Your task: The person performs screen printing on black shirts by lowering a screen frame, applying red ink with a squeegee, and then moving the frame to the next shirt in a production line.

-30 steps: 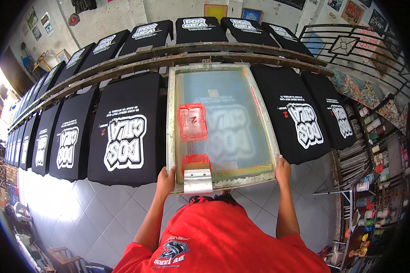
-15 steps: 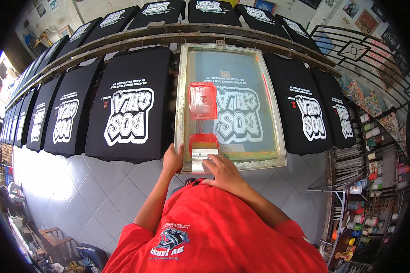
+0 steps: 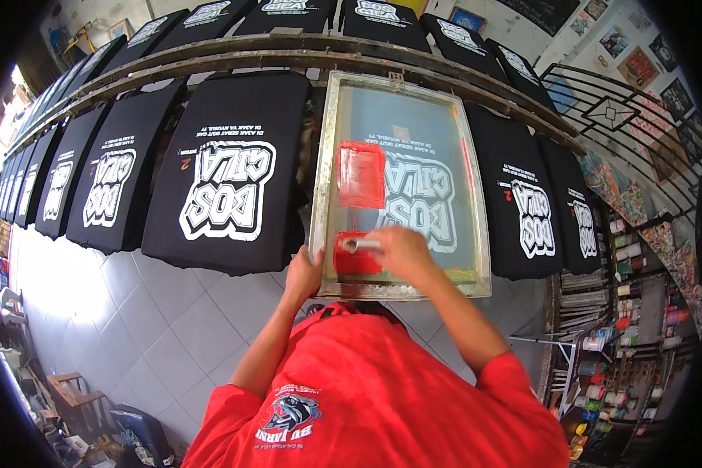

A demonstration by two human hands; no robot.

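A metal-framed printing screen (image 3: pixel 421 111) lies over a black shirt with white print showing through its mesh. Red ink (image 3: pixel 359 175) covers two rectangular patches at the screen's left side. My left hand (image 3: pixel 304 273) grips the lower left edge of the frame. My right hand (image 3: pixel 398 253) is closed on a metal squeegee (image 3: pixel 363 246) over the lower red patch; that hand is slightly blurred.
Black shirts (image 3: pixel 234 109) with white prints lie on boards along two rows, with wooden rails (image 3: pixel 210 50) between. A black metal railing (image 3: pixel 585 86) is at back right, shelves of ink pots (image 3: pixel 600 394) at lower right, a wooden chair (image 3: pixel 66 398) at lower left.
My right hand left the frame's right edge, took hold of the squeegee at the bottom edge and lifted it onto the lower red patch. The view has shifted, with the screen appearing further right.
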